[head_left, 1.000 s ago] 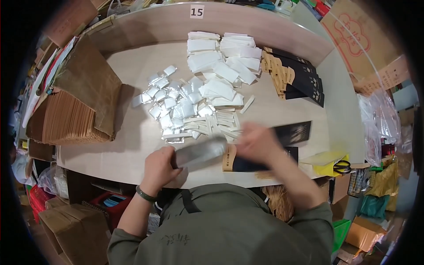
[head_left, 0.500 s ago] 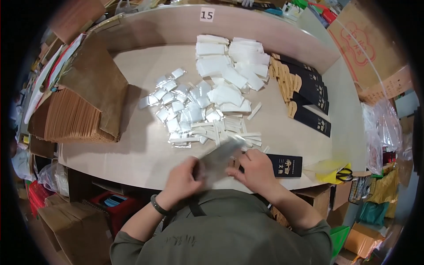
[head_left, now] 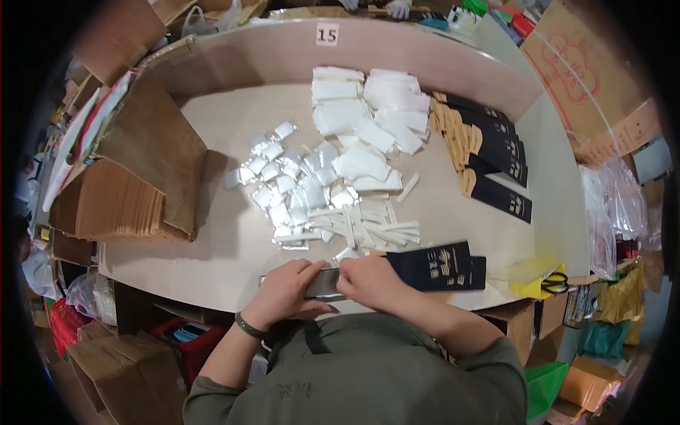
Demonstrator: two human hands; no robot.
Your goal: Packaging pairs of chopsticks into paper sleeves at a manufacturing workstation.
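Observation:
At the near edge of the table, my left hand (head_left: 292, 289) is closed on a flat, silvery-grey packet (head_left: 324, 284), fingers across its top. My right hand (head_left: 368, 282) is closed at the packet's right end, fingertips pinched together. Just right of that hand lie two overlapping black sleeves (head_left: 432, 265) with gold print. Beyond my hands are loose white strips (head_left: 368, 230). Small white packets in clear wrappers (head_left: 283, 184) are heaped farther left, and stacks of flat white pieces (head_left: 340, 117) stand behind them.
More black sleeves with tan ends (head_left: 496, 156) lie fanned at the right. An opened carton (head_left: 152, 134) with tightly packed brown sheets (head_left: 117, 202) stands left. Black-handled scissors (head_left: 554, 283) rest on something yellow at the right edge. A co-worker's gloved hand (head_left: 400, 8) shows beyond the partition (head_left: 248, 53).
The silvery packet, tilted and blurred before, now lies level and low between my hands. My right hand has moved left. A second black sleeve now overlaps the one at right.

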